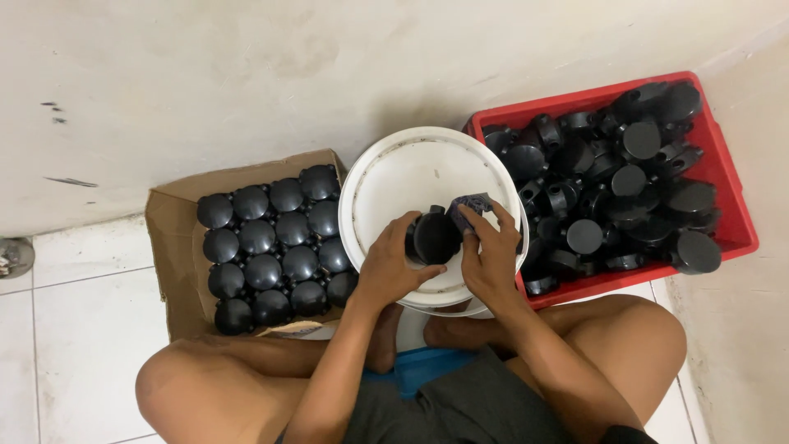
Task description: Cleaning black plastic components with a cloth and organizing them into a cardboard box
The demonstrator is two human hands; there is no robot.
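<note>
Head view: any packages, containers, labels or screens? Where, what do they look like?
Cardboard box: left, brown, open, black domed caps in rows.
Red plastic crate: right, rectangular, black round parts piled loose.
White bucket: centre, round, beneath both hands.
No labels or screens visible.

sat on pale floor tiles [74, 329] against a scuffed white wall [246, 74]: an open cardboard box [177, 271] at left, packed with neat rows of round black domed caps [275, 247]; a red plastic crate [723, 177] at right, heaped with loose black plastic housings [625, 181]. lay at the far left edge, a small grey object [12, 256], too cropped to tell.
</note>
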